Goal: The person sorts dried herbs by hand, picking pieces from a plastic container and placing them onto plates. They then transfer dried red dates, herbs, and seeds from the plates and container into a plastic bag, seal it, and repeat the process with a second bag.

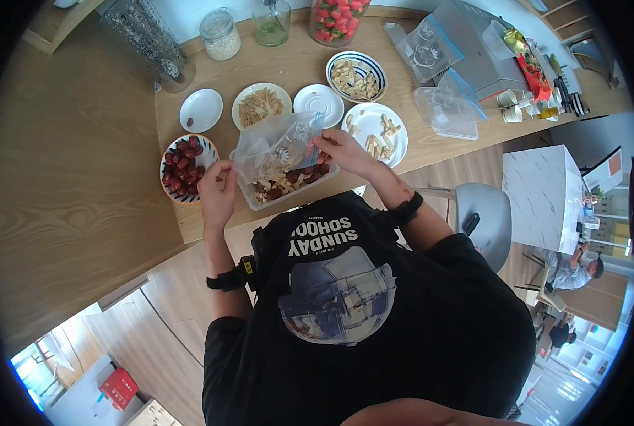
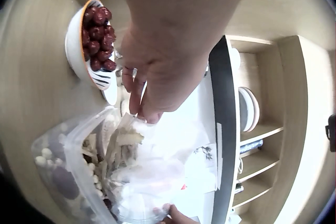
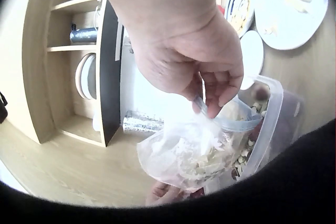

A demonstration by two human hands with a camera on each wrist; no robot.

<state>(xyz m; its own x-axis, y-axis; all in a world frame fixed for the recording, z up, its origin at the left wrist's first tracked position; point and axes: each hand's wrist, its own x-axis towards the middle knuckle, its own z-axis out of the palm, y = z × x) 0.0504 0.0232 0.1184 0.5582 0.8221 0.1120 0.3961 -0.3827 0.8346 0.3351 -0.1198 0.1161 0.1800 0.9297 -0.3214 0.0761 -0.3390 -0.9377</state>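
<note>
A clear zip bag (image 1: 266, 145) with a printed pattern is held between both hands, tilted over a plastic container (image 3: 273, 124). Pale strips show through the bag in the left wrist view. At one corner of the bag, my left hand (image 1: 218, 197) pinches the plastic between thumb and fingers. My right hand (image 1: 347, 152) pinches the blue zip edge at the opposite side. Under the bag, the container holds dark red dates (image 1: 274, 192), pale pieces and small white round things. Part of the contents is hidden by the bag.
Left of the container stands a bowl (image 1: 165, 186) of red dates. Behind are a small white dish (image 1: 202, 103), a plate (image 1: 237, 106) of pale slices, a white saucer (image 1: 318, 101) and a striped bowl (image 1: 381, 71). More pieces lie on a white plate (image 1: 400, 145). Further right are clear boxes (image 1: 448, 117).
</note>
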